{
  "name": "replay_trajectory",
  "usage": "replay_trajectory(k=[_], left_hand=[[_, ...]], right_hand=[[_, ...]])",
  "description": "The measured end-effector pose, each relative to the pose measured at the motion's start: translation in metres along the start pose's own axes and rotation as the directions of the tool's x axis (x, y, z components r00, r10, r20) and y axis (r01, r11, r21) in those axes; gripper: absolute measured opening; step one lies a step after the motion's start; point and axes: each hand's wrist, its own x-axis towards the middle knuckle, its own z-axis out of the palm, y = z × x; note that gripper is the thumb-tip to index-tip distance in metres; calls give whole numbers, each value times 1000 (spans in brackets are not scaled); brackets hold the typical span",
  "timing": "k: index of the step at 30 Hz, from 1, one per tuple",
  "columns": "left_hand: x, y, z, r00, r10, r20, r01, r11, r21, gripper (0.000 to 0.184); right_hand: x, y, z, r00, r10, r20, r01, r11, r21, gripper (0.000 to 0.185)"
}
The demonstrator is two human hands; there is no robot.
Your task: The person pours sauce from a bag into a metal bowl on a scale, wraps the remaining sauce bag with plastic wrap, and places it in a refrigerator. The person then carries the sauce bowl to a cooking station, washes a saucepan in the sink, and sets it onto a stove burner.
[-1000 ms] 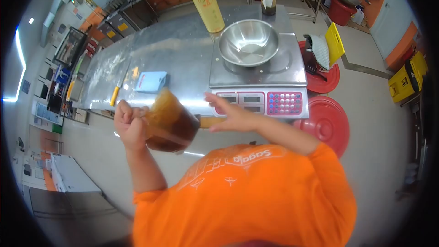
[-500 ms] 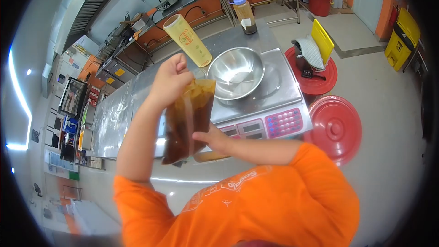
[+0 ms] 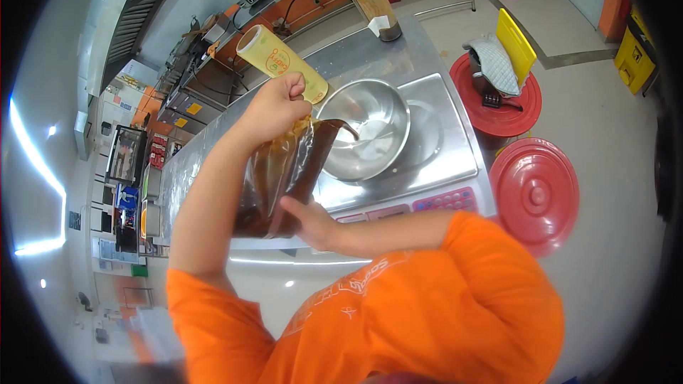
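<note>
A clear plastic bag of dark brown liquid is tilted beside a steel bowl. My left hand is closed on the bag's gathered top. My right hand supports its lower right side, thumb on the front and the other fingers hidden. From the bag's upper right corner a thin dark stream comes out over the bowl's left side. The bowl's visible bottom is bare metal. It stands on the steel plate of a scale, whose pink keypad is partly covered by my right arm.
A yellow cylinder leans in view behind the bowl. A lilac-capped bottle stands at the table's far end. Right of the table are red lids, a quilted cloth and a yellow board.
The bag has gone from left of the scale to the bowl's edge, tipping rightward, and liquid now comes from its corner. My right hand has taken hold of the bag's side.
</note>
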Motion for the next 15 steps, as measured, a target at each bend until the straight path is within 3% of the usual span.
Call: replay_trajectory(k=[15], left_hand=[[10, 14, 2, 1000, -9, 3, 9, 988, 155, 25]], right_hand=[[3, -7, 15, 998, 61, 0, -60, 994, 92, 67]])
